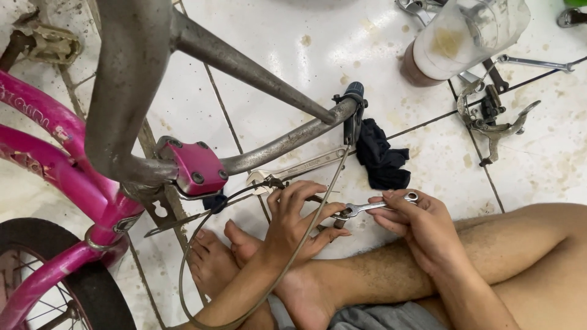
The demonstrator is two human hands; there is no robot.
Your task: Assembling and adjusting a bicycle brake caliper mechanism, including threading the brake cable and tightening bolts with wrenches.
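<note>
Stained floor tiles (293, 55) carry an upturned pink bike (55, 159), where the left hand (296, 217) pinches a brake part (275, 182) and the right hand (416, 223) grips a spanner (367, 208) on it, cable (202, 269) hanging loose, fitting seemingly unfinished.

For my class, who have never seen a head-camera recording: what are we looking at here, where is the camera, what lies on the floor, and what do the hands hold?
One picture, from a camera on the person's head, looking down at their own hands and bare legs on a tiled floor. The right hand holds a small spanner. The left hand grips a small part at the end of a brake cable, meeting the spanner's jaw. A pink bicycle stands at left. On the floor lie an adjustable wrench, a black cloth, a brake caliper and a plastic cup.
</note>
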